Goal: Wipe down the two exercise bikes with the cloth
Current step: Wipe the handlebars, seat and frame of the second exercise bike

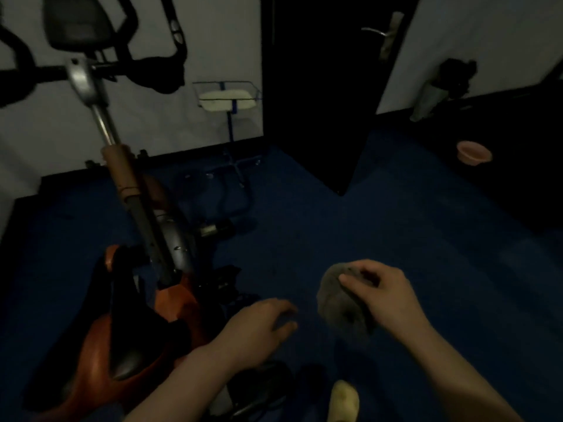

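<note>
The room is dim. An orange and black exercise bike [131,315] stands at the left, its silver post [100,117] rising to a grey console and black handlebars [152,62]. My right hand [384,296] grips a crumpled grey cloth [338,300] in the air, to the right of the bike and apart from it. My left hand [259,327] hovers by the bike's lower frame with fingers loosely curled and nothing in it. A second, dark machine [225,190] sits low behind the bike near the wall; its form is hard to make out.
Blue carpet [396,223] covers the floor. A dark door [329,86] stands open ahead. A white mop head on a blue handle [228,99] leans at the wall. A pink bowl [473,152] lies at the far right. My foot in a light sock [344,400] shows below.
</note>
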### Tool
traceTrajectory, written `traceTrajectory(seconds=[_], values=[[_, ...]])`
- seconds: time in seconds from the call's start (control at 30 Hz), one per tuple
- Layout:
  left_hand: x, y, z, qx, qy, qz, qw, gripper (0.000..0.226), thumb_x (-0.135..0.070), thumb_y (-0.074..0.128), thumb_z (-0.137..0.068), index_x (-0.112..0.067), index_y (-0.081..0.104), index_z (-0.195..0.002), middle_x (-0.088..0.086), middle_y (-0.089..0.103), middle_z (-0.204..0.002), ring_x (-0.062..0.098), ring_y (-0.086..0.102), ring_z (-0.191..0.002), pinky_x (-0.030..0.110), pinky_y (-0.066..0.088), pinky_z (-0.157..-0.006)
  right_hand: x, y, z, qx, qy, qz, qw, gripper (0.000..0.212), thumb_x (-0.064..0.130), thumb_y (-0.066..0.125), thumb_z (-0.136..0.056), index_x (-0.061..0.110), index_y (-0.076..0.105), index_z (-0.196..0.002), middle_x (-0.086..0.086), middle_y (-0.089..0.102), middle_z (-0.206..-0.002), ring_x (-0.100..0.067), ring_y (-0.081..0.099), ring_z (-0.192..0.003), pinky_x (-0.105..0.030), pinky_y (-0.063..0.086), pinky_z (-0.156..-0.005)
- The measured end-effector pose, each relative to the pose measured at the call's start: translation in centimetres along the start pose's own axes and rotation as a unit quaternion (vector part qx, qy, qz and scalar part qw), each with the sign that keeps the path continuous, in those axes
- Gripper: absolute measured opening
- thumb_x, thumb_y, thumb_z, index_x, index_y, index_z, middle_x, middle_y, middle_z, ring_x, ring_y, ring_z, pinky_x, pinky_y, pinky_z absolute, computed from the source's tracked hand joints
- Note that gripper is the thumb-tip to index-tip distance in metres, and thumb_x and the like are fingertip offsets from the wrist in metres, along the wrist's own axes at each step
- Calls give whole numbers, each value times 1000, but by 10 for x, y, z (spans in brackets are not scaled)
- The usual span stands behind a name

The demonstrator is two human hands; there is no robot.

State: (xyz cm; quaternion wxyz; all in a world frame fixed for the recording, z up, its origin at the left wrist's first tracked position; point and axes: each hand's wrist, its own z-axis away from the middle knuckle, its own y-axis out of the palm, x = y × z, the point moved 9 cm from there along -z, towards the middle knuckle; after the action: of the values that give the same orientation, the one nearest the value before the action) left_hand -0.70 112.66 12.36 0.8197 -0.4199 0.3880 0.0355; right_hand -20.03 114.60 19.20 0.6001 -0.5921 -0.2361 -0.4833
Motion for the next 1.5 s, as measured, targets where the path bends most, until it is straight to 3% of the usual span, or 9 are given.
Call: traceTrajectory(seconds=[0.13, 0.3, 0.67, 0.87, 1.1, 1.27, 1.37, 1.5], values=[[-28, -24, -35, -84, -55, 56, 993, 34, -38, 53, -96, -31, 55, -129, -16, 57, -125, 1, 53, -112, 24, 43, -99, 12, -43, -56, 98, -33, 2, 995, 7, 22, 69, -86, 28, 73, -88, 12, 73, -86, -1, 68, -82, -24, 54, -74], [-43, -62, -54, -203, -103, 120, 966, 27, -32, 57, -95, -31, 59, -122, -18, 60, -118, -3, 55, -110, 27, 45, -99, 31, -75, -125, 97, -54, -4, 994, 6, 22, 69, -86, 27, 73, -88, 10, 71, -84, -3, 66, -80, -18, 46, -65], [-28, -181, -68, -351, -166, 108, 915, 27, -33, 54, -97, -33, 59, -123, -21, 59, -118, -8, 52, -108, 17, 43, -96, 148, -7, -233, 190, -182, -29, 964, 5, 23, 69, -86, 27, 72, -87, 9, 71, -81, 0, 65, -77, -20, 49, -67], [10, -286, -78, -418, -167, 100, 887, 26, -34, 53, -97, -35, 58, -122, -22, 59, -113, -12, 53, -99, 2, 40, -81, 223, 65, -304, 191, -218, -53, 956, 7, 25, 69, -87, 30, 71, -82, 15, 69, -74, -1, 65, -74, -20, 49, -64], [73, -383, -95, -492, -175, 137, 842, 19, -28, 56, -96, -38, 61, -112, -21, 62, -108, -10, 57, -98, 15, 49, -88, 293, 131, -363, 206, -232, -116, 944, 5, 24, 65, -90, 24, 70, -88, 7, 70, -79, 0, 65, -71, -14, 49, -59], [86, -411, -132, -481, -174, 132, 849, 21, -25, 53, -97, -38, 60, -113, -20, 60, -111, -7, 55, -101, 20, 48, -92, 300, 152, -397, 208, -175, -175, 946, 6, 24, 64, -90, 17, 65, -90, 3, 69, -84, -5, 66, -74, -18, 48, -59], [104, -422, -123, -516, -208, 131, 820, 22, -22, 55, -97, -35, 60, -114, -19, 60, -111, -6, 56, -102, 15, 47, -90, 320, 168, -409, 220, -182, -193, 939, 11, 25, 65, -89, 15, 60, -92, -1, 65, -86, -13, 64, -79, -25, 49, -64], [132, -444, -105, -545, -250, 109, 793, 25, -18, 55, -95, -37, 62, -109, -22, 61, -105, 1, 58, -103, 26, 48, -92, 358, 203, -417, 245, -215, -211, 922, 14, 27, 67, -87, 17, 58, -91, -1, 66, -85, -17, 66, -80, -37, 53, -71]])
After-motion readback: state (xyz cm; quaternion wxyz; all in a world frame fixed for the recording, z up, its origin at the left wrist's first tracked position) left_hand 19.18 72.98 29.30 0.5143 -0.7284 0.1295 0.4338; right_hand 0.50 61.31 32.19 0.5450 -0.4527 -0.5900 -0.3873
